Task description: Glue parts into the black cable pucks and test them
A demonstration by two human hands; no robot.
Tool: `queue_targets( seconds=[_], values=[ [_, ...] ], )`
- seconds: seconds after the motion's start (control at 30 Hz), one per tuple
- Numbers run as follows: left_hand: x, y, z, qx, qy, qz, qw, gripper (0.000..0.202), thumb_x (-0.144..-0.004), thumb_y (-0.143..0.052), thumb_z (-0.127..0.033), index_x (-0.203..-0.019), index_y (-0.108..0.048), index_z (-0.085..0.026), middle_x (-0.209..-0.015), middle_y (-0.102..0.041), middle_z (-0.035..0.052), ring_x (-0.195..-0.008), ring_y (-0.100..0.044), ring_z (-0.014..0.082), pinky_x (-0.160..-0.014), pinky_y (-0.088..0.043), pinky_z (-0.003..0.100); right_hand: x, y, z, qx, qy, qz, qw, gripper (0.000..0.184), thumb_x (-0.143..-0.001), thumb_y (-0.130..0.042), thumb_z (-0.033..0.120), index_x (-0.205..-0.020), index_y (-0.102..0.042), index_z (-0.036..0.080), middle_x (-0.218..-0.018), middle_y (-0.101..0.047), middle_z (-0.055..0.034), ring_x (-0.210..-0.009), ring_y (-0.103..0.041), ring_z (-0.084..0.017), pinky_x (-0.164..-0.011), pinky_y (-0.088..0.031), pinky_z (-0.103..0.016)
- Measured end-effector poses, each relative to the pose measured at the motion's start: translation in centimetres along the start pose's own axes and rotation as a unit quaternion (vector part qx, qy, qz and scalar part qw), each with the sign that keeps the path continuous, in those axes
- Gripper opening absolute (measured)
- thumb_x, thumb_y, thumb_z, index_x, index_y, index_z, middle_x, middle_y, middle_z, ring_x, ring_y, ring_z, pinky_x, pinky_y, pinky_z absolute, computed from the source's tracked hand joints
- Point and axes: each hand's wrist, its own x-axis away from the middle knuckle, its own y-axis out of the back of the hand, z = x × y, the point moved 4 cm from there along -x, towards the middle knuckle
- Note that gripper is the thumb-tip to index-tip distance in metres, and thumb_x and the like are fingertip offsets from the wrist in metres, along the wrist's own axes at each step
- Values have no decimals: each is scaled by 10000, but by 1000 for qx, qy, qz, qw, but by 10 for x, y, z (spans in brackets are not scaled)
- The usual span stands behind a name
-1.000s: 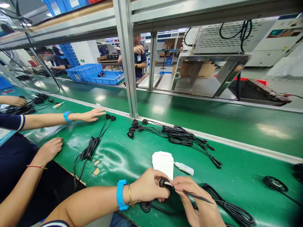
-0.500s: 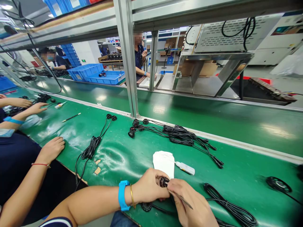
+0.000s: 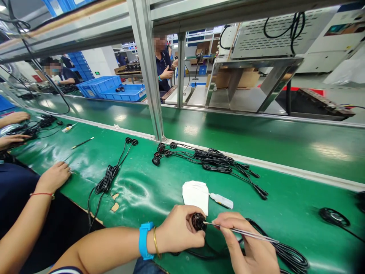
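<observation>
My left hand (image 3: pixel 179 230), with a blue wristband and a gold bangle, is closed around a small round black speaker part (image 3: pixel 197 221) at the near edge of the green belt. My right hand (image 3: pixel 248 247) pinches a thin stick-like tool (image 3: pixel 242 232) whose tip touches that part. The part's black cable (image 3: pixel 282 253) coils to the right under my right hand. Just beyond my hands lie a white cloth (image 3: pixel 196 194) and a small white glue bottle (image 3: pixel 222 200).
A pile of black cabled parts (image 3: pixel 211 161) lies by the aluminium post (image 3: pixel 146 76). Another cable bundle (image 3: pixel 110 177) lies left of it. A co-worker's hand (image 3: pixel 53 177) rests on the belt at left; more hands work further left. A black round speaker (image 3: pixel 333 217) sits at right.
My right hand has drawn back to the right, so the thin tool now shows at full length against the part. The far co-worker's arm withdrew from the belt, leaving a thin stick there.
</observation>
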Motion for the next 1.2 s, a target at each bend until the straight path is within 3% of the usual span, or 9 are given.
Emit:
queue_targets(
  seconds=[0.23, 0.37, 0.6, 0.7, 0.8, 0.93, 1.03, 1.13, 1.2],
  values=[
    [2, 2, -4, -33, -25, -8, 999, 142, -621, -618, -144, -757, -581, -151, -621, -451, -48, -565, -412, 82, -489, -328, 178, -2, 2, 6, -6, -3, -3, 1000, 198, -898, -490, 31, -1001, -568, 181, -851, -656, -50, -856, -660, -137, -749, -560, -223],
    [3, 3, -6, -46, -44, -13, 998, 122, -613, -616, -138, -718, -556, -156, -610, -446, -53, -565, -393, 76, -484, -298, 177, 3, -6, 6, -17, 37, 39, 998, 205, -898, -480, 25, -1004, -559, 182, -860, -674, -54, -857, -677, -138, -761, -575, -226],
    [0, 4, 4, -28, -32, -33, 999, 139, -652, -671, -202, -693, -550, -146, -613, -397, -50, -605, -341, 81, -494, -241, 198, 22, -21, 5, 130, 133, 72, 980, 262, -913, -519, 39, -1143, -603, 130, -984, -706, -111, -920, -706, -179, -769, -592, -248],
    [-2, 3, 9, -17, -36, -32, 999, 188, -657, -695, -237, -672, -529, -151, -617, -367, -54, -621, -316, 83, -502, -233, 202, 21, -28, 9, 138, 148, 71, 977, 278, -904, -492, 19, -1135, -603, 128, -959, -707, -116, -884, -709, -182, -737, -597, -254],
    [-4, 3, 11, -12, -37, -38, 999, 155, -646, -680, -204, -696, -543, -151, -621, -372, -56, -615, -330, 80, -500, -236, 199, 15, -24, 15, 108, 118, 27, 987, 266, -902, -496, 24, -1104, -596, 165, -924, -708, -88, -843, -707, -165, -713, -598, -251],
    [-5, 4, 8, -27, -36, -60, 997, 158, -649, -630, -153, -805, -614, -137, -628, -426, -50, -572, -383, 77, -491, -276, 194, 3, 8, 13, 54, 9, -96, 994, 152, -932, -496, 103, -1023, -546, 214, -834, -684, -55, -796, -690, -185, -685, -581, -301],
    [-3, 5, 5, -29, -32, -66, 997, 251, -651, -648, -167, -899, -650, -125, -652, -478, -38, -546, -433, 81, -498, -338, 195, -3, 36, -9, 206, -72, -135, 966, 106, -996, -462, 233, -1024, -559, 199, -902, -672, -85, -814, -670, -213, -731, -529, -344],
    [0, 5, 2, -23, -37, -65, 997, 296, -646, -655, -158, -940, -659, -123, -715, -527, -18, -557, -476, 86, -520, -390, 199, -3, 48, -47, 431, -64, -24, 900, 310, -1038, -371, 379, -1041, -614, 187, -921, -663, -93, -793, -643, -243, -638, -466, -353],
    [1, 6, 0, -21, -40, -65, 997, 306, -641, -654, -145, -947, -657, -126, -744, -539, -11, -571, -489, 86, -539, -410, 200, 3, 53, -74, 512, -44, 48, 856, 411, -1044, -312, 405, -1008, -653, 177, -810, -632, -81, -702, -613, -243, -544, -421, -350]
  ],
)
